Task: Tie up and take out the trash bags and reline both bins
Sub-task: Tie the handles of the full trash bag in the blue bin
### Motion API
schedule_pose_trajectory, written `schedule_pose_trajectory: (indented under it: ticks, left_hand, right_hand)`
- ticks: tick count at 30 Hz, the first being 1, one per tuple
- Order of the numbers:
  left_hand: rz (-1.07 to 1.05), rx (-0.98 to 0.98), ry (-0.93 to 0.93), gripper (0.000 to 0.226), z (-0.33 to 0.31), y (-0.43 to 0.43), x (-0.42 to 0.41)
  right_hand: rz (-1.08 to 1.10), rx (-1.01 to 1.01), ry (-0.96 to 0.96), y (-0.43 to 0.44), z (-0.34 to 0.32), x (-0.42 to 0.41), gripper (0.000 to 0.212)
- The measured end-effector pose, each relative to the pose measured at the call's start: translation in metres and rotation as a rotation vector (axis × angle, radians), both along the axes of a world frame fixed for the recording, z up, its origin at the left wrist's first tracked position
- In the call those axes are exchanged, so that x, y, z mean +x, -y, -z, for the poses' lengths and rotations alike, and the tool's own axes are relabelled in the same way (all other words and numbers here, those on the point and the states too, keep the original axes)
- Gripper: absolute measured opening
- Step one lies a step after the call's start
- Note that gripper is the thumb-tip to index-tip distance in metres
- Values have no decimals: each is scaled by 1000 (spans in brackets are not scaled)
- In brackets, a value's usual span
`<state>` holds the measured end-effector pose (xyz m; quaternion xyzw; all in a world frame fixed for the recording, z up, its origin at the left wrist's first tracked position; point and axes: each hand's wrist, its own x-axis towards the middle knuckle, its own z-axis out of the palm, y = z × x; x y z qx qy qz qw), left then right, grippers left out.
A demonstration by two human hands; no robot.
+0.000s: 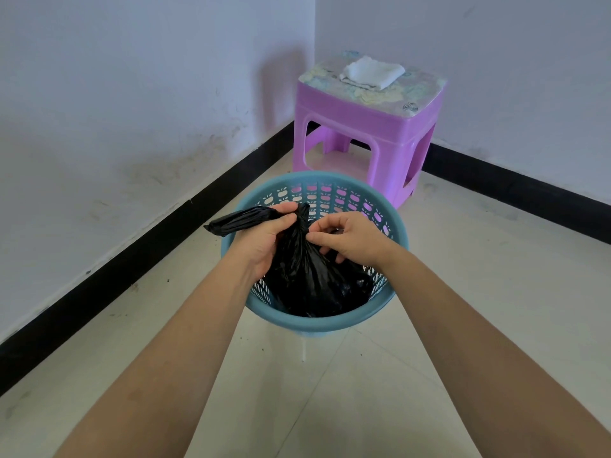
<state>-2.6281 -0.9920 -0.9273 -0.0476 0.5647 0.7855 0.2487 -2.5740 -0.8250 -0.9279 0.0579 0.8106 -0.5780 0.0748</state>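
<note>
tiled floor [330, 398], teal bin [317, 322]; left hand [261, 241] grips black bag [307, 276] neck, right hand [353, 238] pinches it

A black plastic bag [307, 276] sits inside a round blue lattice bin [317, 325] on the floor, its top gathered into a twisted neck standing upright.

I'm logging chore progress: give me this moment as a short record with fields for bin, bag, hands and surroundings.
bin: blue perforated bin, standing on the tiled floor
bag: black trash bag inside the bin, top gathered into a neck
left hand: grips the neck together with a black roll
right hand: pinches the bag plastic beside the neck
behind: purple stool with a folded white cloth on top
</note>
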Motion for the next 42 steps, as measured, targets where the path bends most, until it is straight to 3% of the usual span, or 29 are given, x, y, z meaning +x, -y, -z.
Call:
schedule_pose_trajectory:
  ticks: [7,10,12,17,20,22,28,31,38,40,42]
  left_hand:
    - [-74,-47,-30,27,4,-1,1]
    - [-54,-51,-67,31,4,-2,2]
    - [-40,-34,-76,31,3,-3,2]
    - [-7,0,-93,26,1,-3,2]
    - [-31,29,-92,13,-1,-3,0]
    - [-43,-23,-115,8,-1,-4,-1]
    - [-107,-13,-112,21,-1,-10,2]
    - [-167,-154,-113,23,1,-8,-3]
    - [-127,-320,-141,27,7,3,-6]
    - [-99,-350,-146,27,6,3,-7]
    - [-99,-404,-165,28,4,5,-8]
  right_hand:
    - [66,-208,211,1,-6,-2,14]
    - [114,-241,226,0,-7,-4,31]
    - [83,-205,203,0,-7,-4,39]
    - [86,-150,-2,2,1,-3,21]
    - [155,56,-93,-2,6,-7,14]
    - [154,305,-199,-5,9,-9,10]
    - [133,1046,-438,-12,4,-7,24]
    - [63,1260,-419,-10,11,-5,25]
    - [86,1370,-260,-13,17,-3,15]
    - [95,1277,-245,-13,19,-3,15]
    - [121,1034,-201,-12,18,-3,17]
